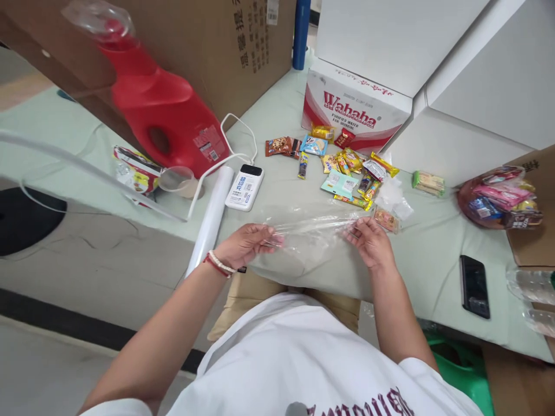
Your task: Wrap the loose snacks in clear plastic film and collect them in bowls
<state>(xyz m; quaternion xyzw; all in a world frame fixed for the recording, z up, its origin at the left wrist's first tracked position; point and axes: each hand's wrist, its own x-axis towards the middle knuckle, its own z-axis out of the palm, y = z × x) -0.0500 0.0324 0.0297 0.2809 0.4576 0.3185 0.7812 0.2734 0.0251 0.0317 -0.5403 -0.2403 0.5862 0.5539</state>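
Two hands at the near table edge, left hand (245,244) and right hand (368,241) each pinching an end of a clear plastic bag (313,231) stretched between them, snack packets (347,167) scattered just beyond, black phone (474,285) at right.

We see soft, even daylight with only faint shadows on the pale desk (269,190). The red jug (162,118) smears with motion blur (top left especially), and straight edges bow toward the corners from wide-angle distortion.
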